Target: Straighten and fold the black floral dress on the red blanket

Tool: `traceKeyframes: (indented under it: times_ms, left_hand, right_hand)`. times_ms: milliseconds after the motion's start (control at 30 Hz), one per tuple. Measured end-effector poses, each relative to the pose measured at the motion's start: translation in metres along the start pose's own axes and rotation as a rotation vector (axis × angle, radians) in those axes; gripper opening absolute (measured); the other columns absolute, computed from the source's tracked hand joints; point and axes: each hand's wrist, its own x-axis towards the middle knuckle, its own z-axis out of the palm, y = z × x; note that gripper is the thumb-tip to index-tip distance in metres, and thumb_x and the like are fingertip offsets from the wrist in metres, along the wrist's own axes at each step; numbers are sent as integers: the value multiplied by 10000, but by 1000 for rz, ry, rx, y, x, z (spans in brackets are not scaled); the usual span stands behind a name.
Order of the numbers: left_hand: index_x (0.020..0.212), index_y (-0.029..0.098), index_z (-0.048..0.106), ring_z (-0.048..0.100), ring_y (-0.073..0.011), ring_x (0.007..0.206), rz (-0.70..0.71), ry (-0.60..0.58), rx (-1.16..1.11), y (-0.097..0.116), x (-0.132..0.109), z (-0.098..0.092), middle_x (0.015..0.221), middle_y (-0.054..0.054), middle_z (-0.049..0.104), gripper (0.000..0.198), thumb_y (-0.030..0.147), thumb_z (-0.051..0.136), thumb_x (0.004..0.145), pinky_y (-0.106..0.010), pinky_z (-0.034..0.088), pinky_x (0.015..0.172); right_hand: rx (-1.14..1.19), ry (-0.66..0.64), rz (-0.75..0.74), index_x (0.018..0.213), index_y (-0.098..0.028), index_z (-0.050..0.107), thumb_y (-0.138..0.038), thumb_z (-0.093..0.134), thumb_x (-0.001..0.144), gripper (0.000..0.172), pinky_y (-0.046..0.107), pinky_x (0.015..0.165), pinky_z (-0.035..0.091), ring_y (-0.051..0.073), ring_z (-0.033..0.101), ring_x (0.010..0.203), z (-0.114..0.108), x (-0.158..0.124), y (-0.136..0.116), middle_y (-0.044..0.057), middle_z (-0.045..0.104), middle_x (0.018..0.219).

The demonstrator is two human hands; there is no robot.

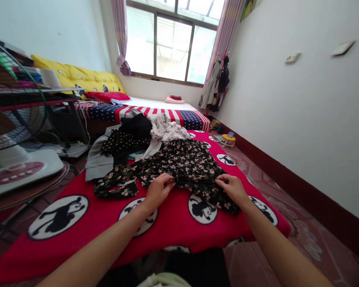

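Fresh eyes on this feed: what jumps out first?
Probably the red blanket with white ovals, spread across the foreground. On it lies a black floral garment, pinched by the left hand and right hand. Behind, a bright window stands above stars-and-stripes bedding.

Hands (pixel 160 189) pinching floral garment (pixel 185 161), red cloth (pixel 173 219) beneath, clothes (pixel 136 127) beyond

Before you, the garment (pixel 191 159) lies on the blanket (pixel 89 251), with the clothes pile (pixel 136 128) behind it to the left; farther back, the bed (pixel 155 104) stands below the window (pixel 172 50), and the fan (pixel 20 169) sits on a stool (pixel 52 190) at your left
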Motion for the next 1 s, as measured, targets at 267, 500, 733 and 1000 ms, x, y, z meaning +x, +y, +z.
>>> traceKeyframes:
  times_ms: [267, 500, 733, 1000]
  left_hand:
    - [939, 161, 612, 643, -136, 757, -406, 162, -896, 9, 23, -30, 934, -36, 679, 422, 439, 757, 656, -260, 548, 680]
    - [820, 162, 594, 577, -120, 604, -428, 74, -558, 0, -3, -30, 694, 26, 613, 444, 435, 808, 543, -193, 467, 478]
    - [948, 158, 678, 487, -115, 481, -289, 21, -215, -3, -8, -26, 558, 38, 564, 386, 413, 703, 659, -217, 359, 467]
    - [809, 182, 661, 448, -103, 495, -29, -29, 80, 19, -30, -50, 524, 50, 504, 144, 270, 552, 775, -212, 336, 516]
  right_hand:
    - [699, 17, 262, 842, -195, 662, -542, 675, 658, 393, 348, 735, 512, 248, 663, 855, -1, 6, -15, 70, 727, 899]
    - [-50, 206, -70, 915, -176, 644, -336, 603, 756, 230, 350, 770, 476, 193, 600, 778, 10, -9, -8, 74, 639, 955]
    - [-452, 94, -255, 1159, -203, 597, -311, 627, 790, 385, 386, 845, 464, 269, 545, 1044, 34, -33, -17, 110, 544, 1153]
    - [-118, 75, -164, 867, -207, 579, -292, 450, 888, 156, 322, 743, 432, 209, 596, 793, 25, -30, -41, 50, 645, 813]
